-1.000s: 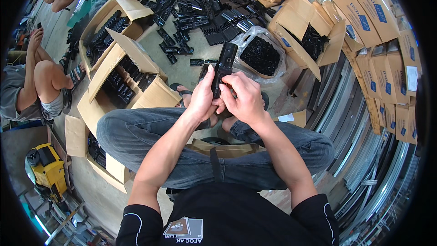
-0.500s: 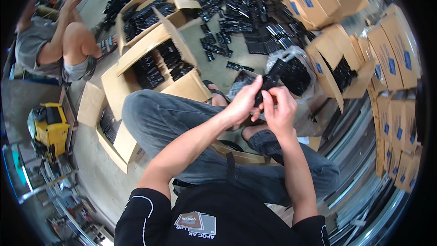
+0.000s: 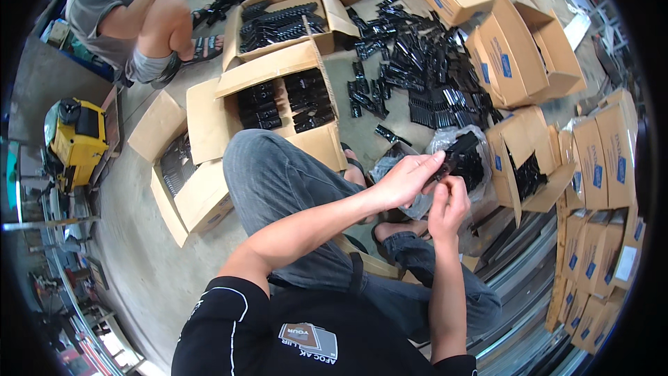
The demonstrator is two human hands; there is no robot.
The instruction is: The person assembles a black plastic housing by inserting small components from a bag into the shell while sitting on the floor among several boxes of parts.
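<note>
Workshop bkgd, grey concrete floor (image 3: 139, 257). Mid-scene: black part (image 3: 460, 148), elongated, glossy, up off floor in L hand (image 3: 414, 177); pinched near its close end, thumb on top, other fingers partly hidden. Long axis approx diagonal: from L fingertips out & up to R, away from body. Far end hard to split from black pcs (image 3: 473, 175) behind, in clear plastic bag (image 3: 440, 141) on floor. R hand (image 3: 447, 210) just below near end, on body side, fingers curled in; poss. touching part, can't tell. Hands close tog. but L clearly the one gripping; part ahead & R of L hand, ahead of R hand. R of bag: open carton (image 3: 518, 132) w/ more black pcs inside. Beyond bag: big loose heap (image 3: 410, 63), neat row (image 3: 445, 108) at its near edge; single piece (image 3: 391, 134) lying a bit apart, nearer bag. To L, past raised knee in grey jeans (image 3: 278, 174): two-bay carton (image 3: 313, 147), flaps up, black parts stacked in both bays; behind it, another loaded carton (image 3: 341, 21). Far L: co-worker (image 3: 104, 3) in grey top, low to floor, w/ yellow machine (image 3: 78, 141) nearer this way. Far R: stacked closed cartons (image 3: 598, 167), long metal lengths (image 3: 536, 244) alongside, toward body.
</note>
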